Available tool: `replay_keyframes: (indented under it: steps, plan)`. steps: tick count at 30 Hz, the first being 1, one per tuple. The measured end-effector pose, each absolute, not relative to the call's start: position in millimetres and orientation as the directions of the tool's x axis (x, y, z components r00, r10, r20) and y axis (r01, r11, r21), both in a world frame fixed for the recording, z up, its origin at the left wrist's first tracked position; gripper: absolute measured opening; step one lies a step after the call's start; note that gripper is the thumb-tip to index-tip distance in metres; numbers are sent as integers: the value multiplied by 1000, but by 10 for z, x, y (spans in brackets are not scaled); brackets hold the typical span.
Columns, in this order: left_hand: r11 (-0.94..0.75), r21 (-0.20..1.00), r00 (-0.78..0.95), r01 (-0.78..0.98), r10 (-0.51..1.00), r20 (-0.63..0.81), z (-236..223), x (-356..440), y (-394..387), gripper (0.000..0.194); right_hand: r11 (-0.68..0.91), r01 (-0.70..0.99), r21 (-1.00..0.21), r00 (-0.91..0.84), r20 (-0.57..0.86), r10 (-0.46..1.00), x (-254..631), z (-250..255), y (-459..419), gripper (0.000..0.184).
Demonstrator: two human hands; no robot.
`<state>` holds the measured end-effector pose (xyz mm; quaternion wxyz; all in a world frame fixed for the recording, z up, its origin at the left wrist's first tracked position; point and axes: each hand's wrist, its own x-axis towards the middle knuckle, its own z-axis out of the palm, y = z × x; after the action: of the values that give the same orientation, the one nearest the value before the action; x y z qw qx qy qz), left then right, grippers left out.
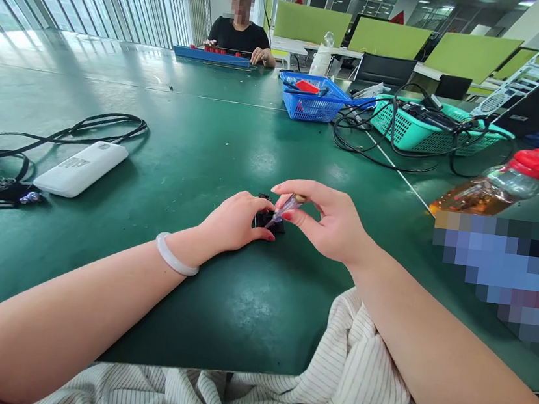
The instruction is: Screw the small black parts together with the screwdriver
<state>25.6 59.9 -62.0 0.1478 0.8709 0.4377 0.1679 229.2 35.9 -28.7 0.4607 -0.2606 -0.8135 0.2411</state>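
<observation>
One black piece (261,219) lies within the left grip (229,221).

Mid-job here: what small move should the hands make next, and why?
I'd probably have the right hand give the small clear tool a gentle twist: it slants down to the black part, and the left hand has thumb and fingers around that part, seemingly bracing it. The tip's exact contact is too small to confirm.

Your bare forearms (91,291) converge ahead; your red-nailed left hand (230,220) curls low while your red-nailed right hand (334,222) pinches.
</observation>
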Motion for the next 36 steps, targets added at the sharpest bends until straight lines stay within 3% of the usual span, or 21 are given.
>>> replay_keyframes:
  steps: [9, 16, 24, 27, 31, 36]
  plan:
    - [-568, 400, 556, 719, 816, 159, -608, 258, 586, 33, 692, 208, -691, -424, 574, 701, 2300, -296, 379, 26]
    - [-573, 395, 558, 718, 813, 165, -625, 248, 587, 44, 643, 138, -754, -129, 630, 766, 2342, -340, 441, 28]
    - [-540, 453, 517, 709, 835, 188, -601, 271, 546, 43, 511, 220, -831, -210, 472, 856, 2343, -379, 496, 34]
    - [-545, 466, 464, 697, 838, 287, -575, 278, 515, 39, 525, 156, -837, -173, 500, 849, 2353, -393, 523, 40]
    - [-508, 468, 330, 723, 850, 412, -532, 274, 498, 40, 649, 91, -756, 4, 651, 759, 2422, -417, 601, 38]
    - [-315, 409, 188, 857, 928, 322, -542, 203, 581, 48, 590, 106, -800, 118, 600, 792, 2485, -480, 711, 34]
